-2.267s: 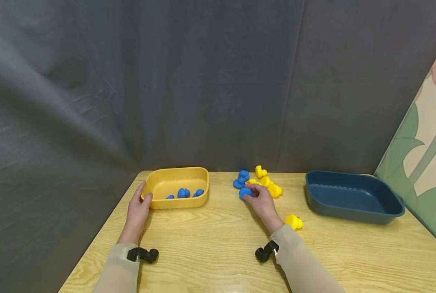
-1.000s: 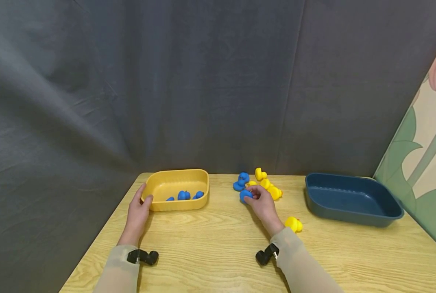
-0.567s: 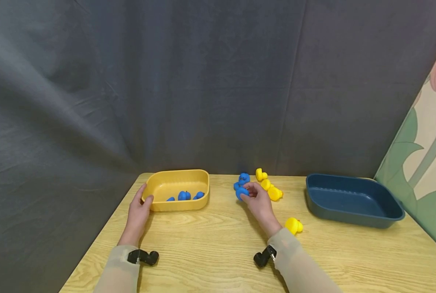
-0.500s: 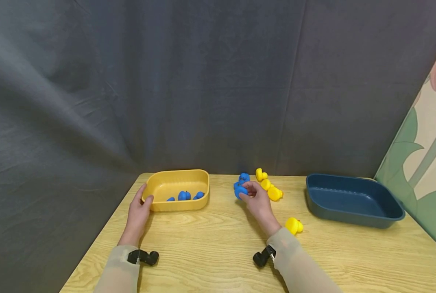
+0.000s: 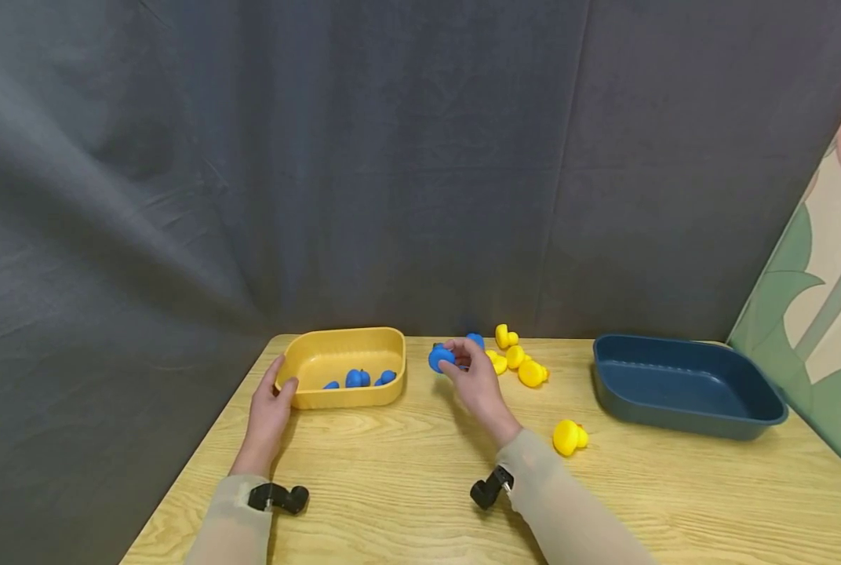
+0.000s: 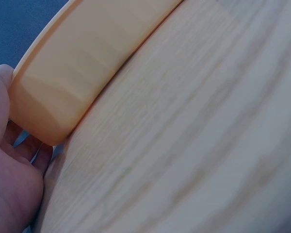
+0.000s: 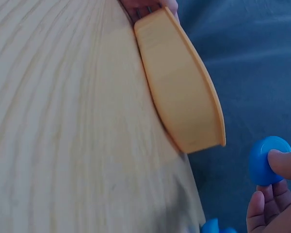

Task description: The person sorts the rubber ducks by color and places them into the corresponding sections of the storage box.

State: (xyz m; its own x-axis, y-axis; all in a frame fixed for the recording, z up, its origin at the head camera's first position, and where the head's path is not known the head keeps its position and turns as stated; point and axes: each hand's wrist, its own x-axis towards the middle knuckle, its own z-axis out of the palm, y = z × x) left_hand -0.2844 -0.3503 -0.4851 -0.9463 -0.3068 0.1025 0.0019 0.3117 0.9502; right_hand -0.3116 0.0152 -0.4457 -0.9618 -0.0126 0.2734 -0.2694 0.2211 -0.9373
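Observation:
In the head view my left hand (image 5: pixel 268 404) grips the left end of a yellow plastic basin (image 5: pixel 343 399), thumb at the rim. The left wrist view shows the fingers behind the basin's corner (image 6: pixel 53 107). Several blue rubber ducks (image 5: pixel 357 378) lie inside it. My right hand (image 5: pixel 477 382) pinches a blue rubber duck (image 5: pixel 441 358) between thumb and fingers, raised over the table right of the basin. In the right wrist view that duck (image 7: pixel 264 160) shows its smooth rounded underside. Behind the right hand another blue duck (image 5: pixel 475 340) is partly hidden.
Several yellow rubber ducks (image 5: pixel 532 373) lie just right of my right hand. A single yellow duck (image 5: pixel 569 437) lies nearer, beside the right forearm. A dark blue basin (image 5: pixel 689 422) stands at the right of the wooden table (image 5: pixel 392 486). A grey curtain (image 5: pixel 420 173) hangs behind.
My right hand has lifted the blue duck from the pile and moved left toward the yellow basin, uncovering yellow ducks. The left hand stays on the basin.

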